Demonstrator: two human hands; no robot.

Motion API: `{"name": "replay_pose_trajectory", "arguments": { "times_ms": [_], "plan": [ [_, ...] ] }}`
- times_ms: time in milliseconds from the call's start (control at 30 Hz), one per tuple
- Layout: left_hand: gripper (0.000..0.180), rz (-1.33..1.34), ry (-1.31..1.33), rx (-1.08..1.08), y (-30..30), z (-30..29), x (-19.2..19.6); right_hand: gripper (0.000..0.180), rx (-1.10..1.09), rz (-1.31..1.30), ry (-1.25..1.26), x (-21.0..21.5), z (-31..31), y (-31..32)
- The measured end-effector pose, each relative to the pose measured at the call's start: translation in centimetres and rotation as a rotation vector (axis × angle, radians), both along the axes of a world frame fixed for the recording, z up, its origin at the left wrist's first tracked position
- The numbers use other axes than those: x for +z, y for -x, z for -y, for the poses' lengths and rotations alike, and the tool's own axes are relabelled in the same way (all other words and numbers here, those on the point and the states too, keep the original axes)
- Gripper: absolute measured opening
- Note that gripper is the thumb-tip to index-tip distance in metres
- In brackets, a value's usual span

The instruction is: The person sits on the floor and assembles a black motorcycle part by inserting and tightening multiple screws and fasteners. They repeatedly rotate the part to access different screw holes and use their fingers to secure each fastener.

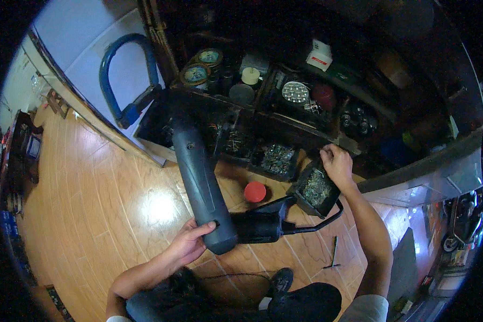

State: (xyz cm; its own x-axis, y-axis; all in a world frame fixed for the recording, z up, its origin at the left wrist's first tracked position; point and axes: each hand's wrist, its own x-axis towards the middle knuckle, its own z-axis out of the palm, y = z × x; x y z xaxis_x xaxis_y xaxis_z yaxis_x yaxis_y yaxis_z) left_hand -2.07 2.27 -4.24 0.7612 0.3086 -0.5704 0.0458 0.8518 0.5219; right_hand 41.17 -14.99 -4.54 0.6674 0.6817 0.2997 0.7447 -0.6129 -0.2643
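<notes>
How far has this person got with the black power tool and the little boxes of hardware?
Seemingly early on. Done: one black tray of small metal parts is out of the shelf, sitting tilted at its edge. In hand: the left hand grips the long dark tool by its lower end, while the right hand holds the tray's rim. Left: no part visibly picked out; a red cap lies on the floor.

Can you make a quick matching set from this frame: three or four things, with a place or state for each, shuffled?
Things:
1. power tool
2. red lid
3. tray of screws
4. blue handle

Places or states:
A. lies alone on the wooden floor
B. gripped at its edge by the right hand
C. arches up at top left
D. held at its end by the left hand

Pairs: 1-D, 2-A, 3-B, 4-C
</notes>
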Motion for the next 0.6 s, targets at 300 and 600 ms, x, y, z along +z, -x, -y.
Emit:
{"name": "replay_pose_trajectory", "arguments": {
  "times_ms": [300, 600],
  "plan": [
    [0.035, -0.035, -0.001, 0.022, 0.4, -0.6, 1.1, 0.029, 0.205, 0.238, -0.053, 1.5, -7.2, 1.2],
    [0.034, -0.058, -0.134, 0.181, 2.0, -1.6, 2.7, 0.052, 0.032, 0.023, 0.099, -2.2, -10.4, -1.0]
  ]
}}
